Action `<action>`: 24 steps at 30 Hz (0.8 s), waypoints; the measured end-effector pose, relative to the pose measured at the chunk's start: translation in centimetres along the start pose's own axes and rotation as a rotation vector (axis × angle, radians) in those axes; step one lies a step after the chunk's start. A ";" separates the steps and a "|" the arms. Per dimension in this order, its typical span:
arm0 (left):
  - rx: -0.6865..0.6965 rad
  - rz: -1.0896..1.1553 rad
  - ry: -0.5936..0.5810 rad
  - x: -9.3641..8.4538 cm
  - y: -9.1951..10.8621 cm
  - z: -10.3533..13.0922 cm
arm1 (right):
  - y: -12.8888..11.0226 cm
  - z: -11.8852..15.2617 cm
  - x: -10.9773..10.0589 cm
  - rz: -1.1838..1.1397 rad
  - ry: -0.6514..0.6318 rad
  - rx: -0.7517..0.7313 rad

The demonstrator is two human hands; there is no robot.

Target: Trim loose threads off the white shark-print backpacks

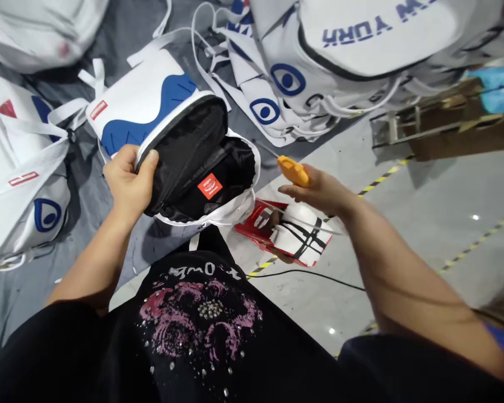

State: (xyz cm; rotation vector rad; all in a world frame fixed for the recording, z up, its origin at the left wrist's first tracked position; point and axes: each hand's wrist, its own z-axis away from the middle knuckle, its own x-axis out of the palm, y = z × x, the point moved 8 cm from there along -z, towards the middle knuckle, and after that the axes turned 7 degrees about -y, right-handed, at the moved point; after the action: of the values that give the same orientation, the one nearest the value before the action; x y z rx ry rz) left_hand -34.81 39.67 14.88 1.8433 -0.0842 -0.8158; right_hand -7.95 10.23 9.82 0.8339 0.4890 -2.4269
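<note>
A white and blue backpack (139, 92) lies unzipped on the grey cloth, its black lining (189, 151) showing. Inside it is a red label (210, 186). My left hand (131, 182) pinches the edge of the opened front panel, thumb over the lining. To the right of the bag, my right hand (319, 187) is closed around an orange-handled tool (293, 170). The tool's thin metal end points up and left toward the bag's rim; its exact kind is unclear. The right hand is apart from the bag.
More white backpacks lie at left (21, 168) and upper right (285, 67) on the grey cloth (126, 28). Below the table edge, red and white footwear (300, 235) shows above the tiled floor (407, 224). A black cable (315, 272) crosses there. A cardboard box (466, 137) stands at right.
</note>
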 end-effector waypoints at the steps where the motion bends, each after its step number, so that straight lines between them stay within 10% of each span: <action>1: 0.011 -0.051 -0.002 0.1 0.4 0.0 | -0.4 -0.1 0.1 0.074 0.074 -0.016; 8: 0.122 -0.247 0.019 -0.1 2.7 0.3 | -12.1 -1.0 4.2 0.554 -0.103 -0.708; 13: 0.109 -0.436 0.167 -0.8 1.9 1.5 | -12.2 -4.1 9.2 0.609 -0.832 -0.670; 19: 0.089 -0.608 0.380 -2.3 1.0 3.1 | -9.0 2.9 8.8 0.582 -0.124 -1.271; 24: 0.068 -0.591 0.342 -1.4 1.7 2.8 | -5.5 3.4 8.9 0.565 -0.013 -1.349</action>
State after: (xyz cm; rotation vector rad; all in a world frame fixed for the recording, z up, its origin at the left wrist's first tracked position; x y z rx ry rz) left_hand -36.92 37.28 16.51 2.0742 0.6848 -0.8823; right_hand -18.67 9.80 7.53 0.2517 1.3949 -1.1291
